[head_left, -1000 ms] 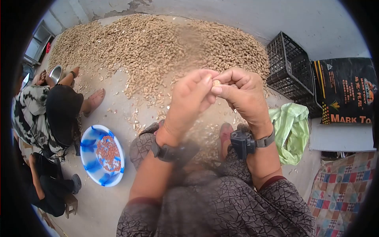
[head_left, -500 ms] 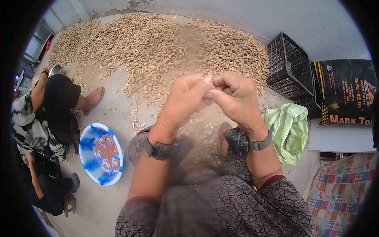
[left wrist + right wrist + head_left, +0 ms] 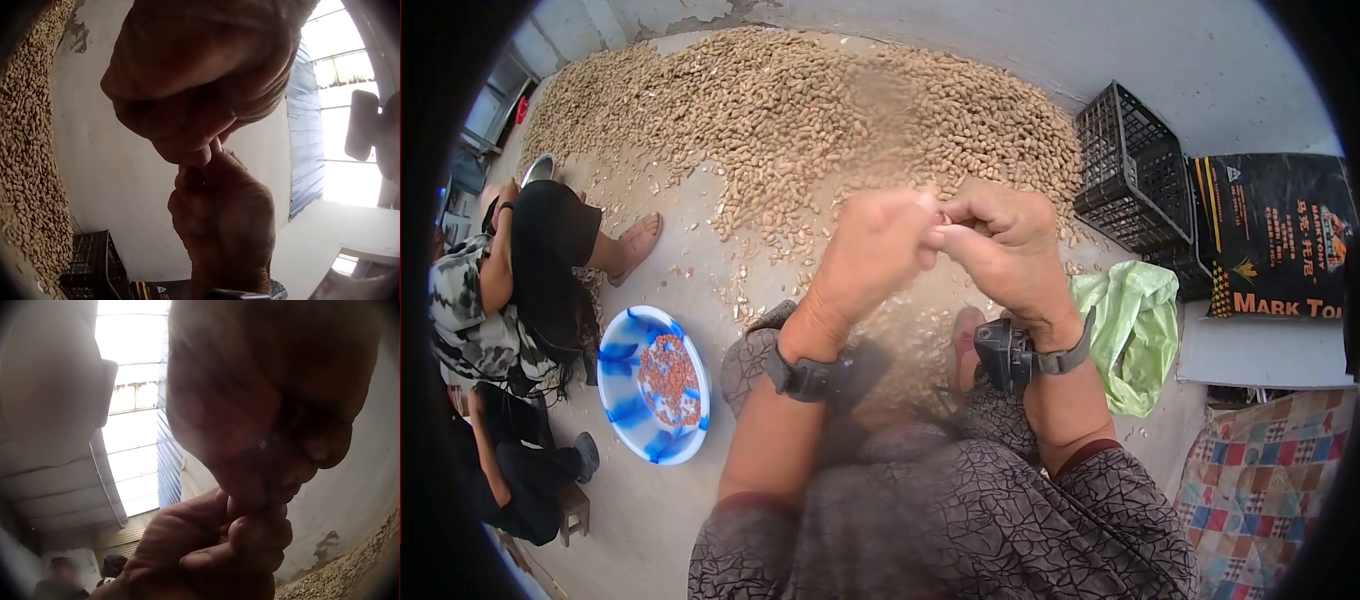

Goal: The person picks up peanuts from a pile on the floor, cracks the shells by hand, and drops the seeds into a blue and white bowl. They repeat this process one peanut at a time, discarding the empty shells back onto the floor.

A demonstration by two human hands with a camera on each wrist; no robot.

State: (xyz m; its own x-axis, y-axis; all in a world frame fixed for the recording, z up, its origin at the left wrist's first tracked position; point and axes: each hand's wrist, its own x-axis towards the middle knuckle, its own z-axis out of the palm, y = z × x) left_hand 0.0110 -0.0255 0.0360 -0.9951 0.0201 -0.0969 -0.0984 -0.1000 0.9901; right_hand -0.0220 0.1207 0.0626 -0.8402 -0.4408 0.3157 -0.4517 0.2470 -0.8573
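Observation:
My left hand (image 3: 868, 262) and right hand (image 3: 1012, 255) meet at the fingertips, raised over my lap in the head view. Both pinch one small peanut (image 3: 941, 218); a reddish bit of it shows between the fingers, the rest is covered. The left hand is blurred. In the left wrist view, the left hand (image 3: 200, 75) is above and the right hand (image 3: 225, 219) below, their fingertips together. Beyond them a large heap of unshelled peanuts (image 3: 790, 130) covers the floor. Reddish shelled peanuts (image 3: 668, 378) lie in a blue-and-white basin (image 3: 616, 400) to the left.
A black plastic crate (image 3: 1135, 165) and a black printed sack (image 3: 1275, 235) stand at right. Nearer are a pale green bag (image 3: 1135, 340) and a checked cloth (image 3: 1250, 490). On the left sits a person with a metal bowl (image 3: 540, 168); another is below, near a small stool (image 3: 574, 512).
A pale piece at my fingertips was visible earlier; now a reddish bit shows there. My left hand has turned slightly. The seated person's arms and bowl at left have shifted.

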